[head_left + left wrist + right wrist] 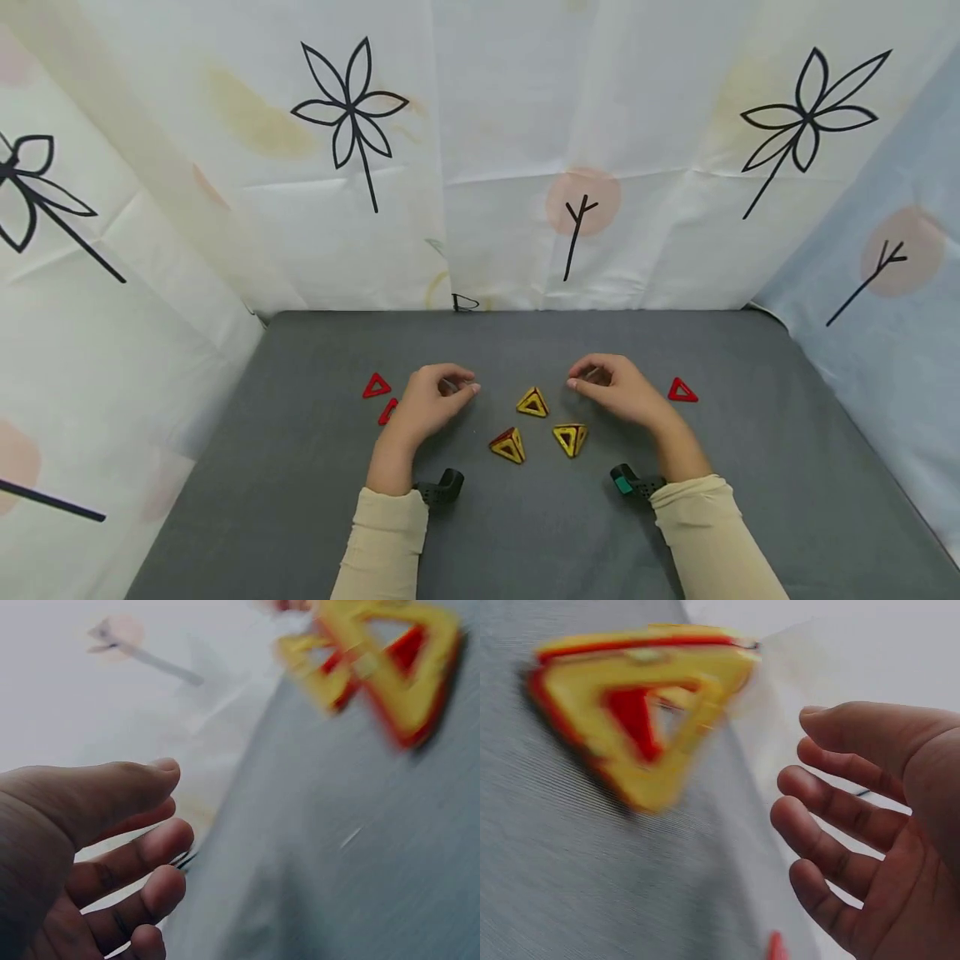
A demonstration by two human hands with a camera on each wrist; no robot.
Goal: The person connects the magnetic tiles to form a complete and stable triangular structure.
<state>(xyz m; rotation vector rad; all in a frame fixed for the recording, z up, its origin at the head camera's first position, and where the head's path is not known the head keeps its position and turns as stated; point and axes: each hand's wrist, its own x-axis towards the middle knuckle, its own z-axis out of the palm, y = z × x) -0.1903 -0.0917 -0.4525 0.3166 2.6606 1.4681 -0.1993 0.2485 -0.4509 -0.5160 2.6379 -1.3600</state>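
Three small pyramids built from yellow and red triangle frames stand on the grey table between the two hands: a back one (532, 412), a front left one (514, 442) and a front right one (574, 442). My left hand (433, 402) hovers to their left, fingers loosely curved and holding nothing. On their right, my right hand (618, 390) is also bare, with thumb and fingers apart in the right wrist view. A blurred pyramid (574, 712) shows beside that hand there. Blurred pyramids (360, 664) appear at the top of the left wrist view too.
Flat red triangle frames lie on the table (480, 542): one (377, 393) at the left, another (386, 414) partly hidden by the left hand, and a third (683, 398) right of the right hand. A patterned white curtain (495, 233) borders the table's back and sides.
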